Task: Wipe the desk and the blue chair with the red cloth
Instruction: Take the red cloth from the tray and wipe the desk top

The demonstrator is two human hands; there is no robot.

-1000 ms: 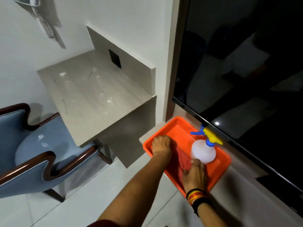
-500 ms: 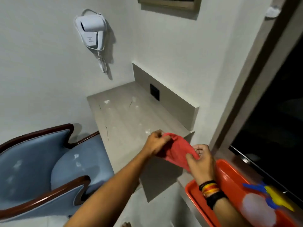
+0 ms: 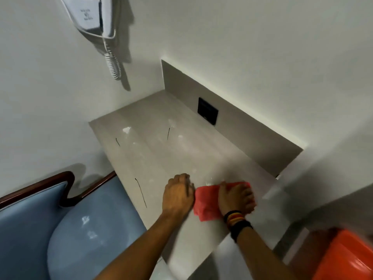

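Observation:
The red cloth (image 3: 206,201) lies flat on the near right part of the grey desk (image 3: 161,154). My right hand (image 3: 236,197) presses down on top of it, fingers spread over the cloth. My left hand (image 3: 177,195) rests on the desk at the cloth's left edge and touches it; whether it grips the edge is hidden. White smudges and thin dark marks dot the desk top. The blue chair (image 3: 80,229) with dark wooden trim stands at the lower left, its seat tucked under the desk edge, with pale spots on the seat.
A white hair dryer (image 3: 92,19) hangs on the wall above the desk, its coiled cord dangling. A black socket plate (image 3: 207,111) sits in the desk's back panel. The orange tray (image 3: 343,257) shows at the bottom right corner.
Both hands lifted the red cloth out of the orange tray, carried it left through the air, and now hold it down on the desk. The view has swung left to the desk.

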